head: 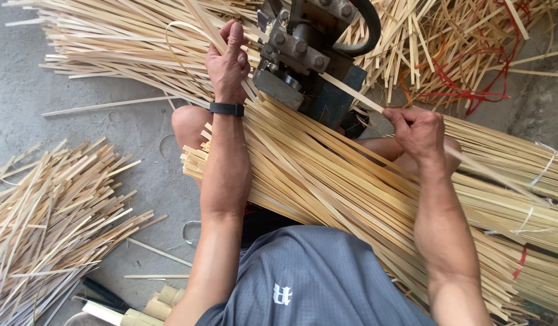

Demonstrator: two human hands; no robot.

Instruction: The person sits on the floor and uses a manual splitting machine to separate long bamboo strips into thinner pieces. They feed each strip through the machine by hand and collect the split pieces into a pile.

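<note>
Strip of bamboo sits frame center, right hand fingers pinching it into the splitter machine, left hand fingers curled on the thin piece exiting, probably keeping it straight, bundle across lap.

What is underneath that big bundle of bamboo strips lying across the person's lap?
Under the bundle of bamboo strips a bare knee pokes out at its left end, over grey concrete floor. The rest of the legs and the machine's base are covered.
</note>
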